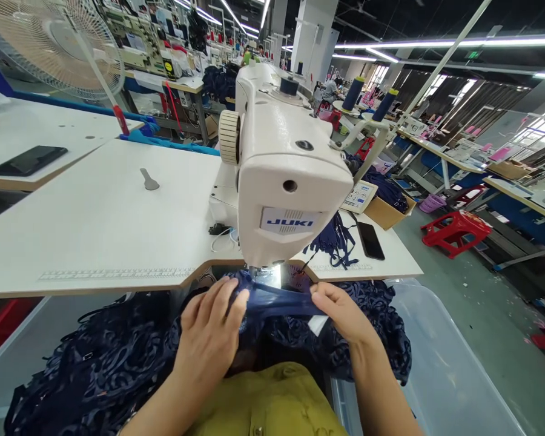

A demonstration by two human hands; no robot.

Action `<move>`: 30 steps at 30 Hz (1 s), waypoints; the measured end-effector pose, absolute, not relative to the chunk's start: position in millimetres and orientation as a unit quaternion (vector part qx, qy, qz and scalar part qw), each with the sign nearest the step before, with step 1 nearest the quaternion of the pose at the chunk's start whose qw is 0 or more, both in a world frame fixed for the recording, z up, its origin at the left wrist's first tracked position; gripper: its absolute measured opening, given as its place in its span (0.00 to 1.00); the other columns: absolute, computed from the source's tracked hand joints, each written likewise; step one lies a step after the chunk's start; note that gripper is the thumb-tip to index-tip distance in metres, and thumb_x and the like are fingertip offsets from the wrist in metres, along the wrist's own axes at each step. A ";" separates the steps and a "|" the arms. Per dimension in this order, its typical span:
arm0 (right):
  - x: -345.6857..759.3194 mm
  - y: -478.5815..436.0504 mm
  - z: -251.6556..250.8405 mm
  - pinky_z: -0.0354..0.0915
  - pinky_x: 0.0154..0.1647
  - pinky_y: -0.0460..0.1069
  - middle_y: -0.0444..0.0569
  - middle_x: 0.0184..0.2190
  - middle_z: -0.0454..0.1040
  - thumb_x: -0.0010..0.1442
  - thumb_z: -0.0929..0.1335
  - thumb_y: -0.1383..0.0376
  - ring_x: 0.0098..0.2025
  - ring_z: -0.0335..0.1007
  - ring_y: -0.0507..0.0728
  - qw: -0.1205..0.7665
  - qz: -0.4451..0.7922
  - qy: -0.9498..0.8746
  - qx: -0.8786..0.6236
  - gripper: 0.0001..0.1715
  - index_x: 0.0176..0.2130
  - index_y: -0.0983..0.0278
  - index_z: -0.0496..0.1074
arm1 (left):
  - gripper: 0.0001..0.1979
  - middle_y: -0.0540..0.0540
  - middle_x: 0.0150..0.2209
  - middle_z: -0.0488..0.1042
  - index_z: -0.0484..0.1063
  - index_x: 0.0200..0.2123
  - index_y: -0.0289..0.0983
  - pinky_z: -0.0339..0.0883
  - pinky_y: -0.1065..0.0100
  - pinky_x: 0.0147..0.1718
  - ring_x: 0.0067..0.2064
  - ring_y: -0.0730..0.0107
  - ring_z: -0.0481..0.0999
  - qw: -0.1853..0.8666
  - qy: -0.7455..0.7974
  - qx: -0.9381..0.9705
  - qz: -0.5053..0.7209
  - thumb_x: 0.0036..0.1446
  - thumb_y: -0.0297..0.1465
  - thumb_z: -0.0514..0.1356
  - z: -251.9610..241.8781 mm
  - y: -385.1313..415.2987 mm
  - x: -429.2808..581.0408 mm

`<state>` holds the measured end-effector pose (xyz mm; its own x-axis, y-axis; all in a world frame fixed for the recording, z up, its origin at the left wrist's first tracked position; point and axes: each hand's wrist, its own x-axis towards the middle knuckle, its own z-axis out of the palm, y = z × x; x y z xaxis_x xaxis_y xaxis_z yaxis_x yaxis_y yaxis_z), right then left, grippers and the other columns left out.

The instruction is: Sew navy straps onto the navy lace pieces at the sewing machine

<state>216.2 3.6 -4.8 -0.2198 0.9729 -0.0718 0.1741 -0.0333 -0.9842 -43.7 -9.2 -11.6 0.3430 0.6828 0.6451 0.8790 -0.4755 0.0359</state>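
Observation:
A white JUKI sewing machine (295, 181) stands in front of me, its lit needle area low at the table edge. Stretched below the needle is a piece of navy fabric (277, 303), with a small white label (317, 324) near its right end. My left hand (215, 321) has its fingers curled on the fabric's left part, close to the needle. The right end of the same fabric is pinched between thumb and fingers of my right hand (340, 309). Whether the fabric lies under the presser foot is hidden.
Piles of navy lace garments (104, 363) fill clear plastic bins (445, 363) on both sides. On the white table (91, 224) lie a grey metal piece (149, 180), navy straps (333, 242) and a phone (370, 240). A fan (59, 42) stands left, a red stool (456, 233) right.

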 end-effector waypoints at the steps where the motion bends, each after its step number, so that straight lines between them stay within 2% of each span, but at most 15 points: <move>1: 206.6 6.9 -5.0 0.59 0.33 0.47 0.43 0.26 0.61 0.60 0.65 0.57 0.30 0.59 0.52 0.409 0.534 -0.566 -0.476 0.22 0.22 0.62 0.53 | 0.18 0.35 0.52 0.71 0.68 0.49 0.35 0.56 0.52 0.51 0.54 0.51 0.70 0.165 -0.499 -0.797 -0.299 0.56 0.20 0.51 -12.8 -6.8 -48.5; 3: 187.9 14.4 -4.9 0.59 0.32 0.46 0.43 0.25 0.62 0.58 0.66 0.58 0.30 0.59 0.51 0.437 0.536 -0.553 -0.465 0.21 0.22 0.61 0.53 | 0.21 0.34 0.53 0.70 0.66 0.53 0.35 0.56 0.51 0.51 0.56 0.49 0.68 0.178 -0.525 -0.782 -0.285 0.56 0.19 0.51 -15.6 -1.0 -56.5; 5: 171.8 21.6 -3.3 0.55 0.28 0.45 0.40 0.23 0.58 0.58 0.66 0.60 0.26 0.55 0.50 0.440 0.521 -0.553 -0.478 0.17 0.25 0.61 0.55 | 0.24 0.33 0.55 0.69 0.62 0.58 0.34 0.57 0.51 0.52 0.57 0.48 0.67 0.192 -0.538 -0.773 -0.276 0.57 0.19 0.51 -18.0 4.8 -60.7; 7: 159.9 27.6 -0.6 0.53 0.27 0.44 0.38 0.23 0.56 0.58 0.66 0.62 0.25 0.53 0.49 0.435 0.492 -0.573 -0.490 0.11 0.29 0.61 0.58 | 0.26 0.35 0.56 0.69 0.57 0.62 0.34 0.57 0.55 0.53 0.57 0.53 0.67 0.197 -0.494 -0.801 -0.277 0.60 0.20 0.49 -19.4 9.5 -60.1; 10: 152.6 33.1 4.7 0.56 0.30 0.45 0.38 0.26 0.59 0.60 0.64 0.62 0.27 0.57 0.50 0.427 0.417 -0.616 -0.514 0.04 0.35 0.60 0.63 | 0.26 0.43 0.56 0.70 0.54 0.64 0.39 0.55 0.63 0.57 0.58 0.64 0.67 0.186 -0.361 -0.874 -0.269 0.64 0.21 0.46 -19.6 12.9 -53.1; 13: 156.9 34.1 8.9 0.59 0.34 0.46 0.40 0.29 0.62 0.61 0.64 0.62 0.30 0.60 0.51 0.400 0.367 -0.654 -0.527 0.09 0.43 0.59 0.65 | 0.23 0.48 0.57 0.70 0.58 0.62 0.42 0.50 0.63 0.61 0.59 0.67 0.67 0.172 -0.349 -0.883 -0.262 0.66 0.23 0.45 -19.9 13.4 -47.4; 18: 166.9 31.5 6.7 0.60 0.39 0.47 0.42 0.32 0.65 0.63 0.62 0.65 0.35 0.63 0.52 0.375 0.415 -0.671 -0.487 0.15 0.50 0.58 0.65 | 0.22 0.48 0.57 0.70 0.64 0.59 0.46 0.50 0.62 0.61 0.59 0.67 0.66 0.128 -0.384 -0.864 -0.298 0.66 0.24 0.44 -23.0 14.1 -50.1; 24: 161.7 38.2 -0.7 0.60 0.43 0.48 0.43 0.35 0.66 0.63 0.63 0.67 0.38 0.63 0.53 0.395 0.373 -0.688 -0.481 0.13 0.48 0.59 0.68 | 0.21 0.45 0.57 0.70 0.67 0.55 0.37 0.49 0.63 0.61 0.61 0.67 0.63 0.125 -0.345 -0.876 -0.313 0.66 0.22 0.42 -25.8 16.0 -48.7; 30: 160.0 52.4 1.8 0.61 0.42 0.48 0.43 0.32 0.64 0.64 0.62 0.68 0.38 0.63 0.53 0.359 0.320 -0.748 -0.457 0.08 0.39 0.60 0.70 | 0.22 0.47 0.59 0.68 0.63 0.59 0.42 0.46 0.62 0.61 0.61 0.68 0.64 0.107 -0.398 -0.856 -0.311 0.68 0.27 0.40 -26.8 12.3 -42.5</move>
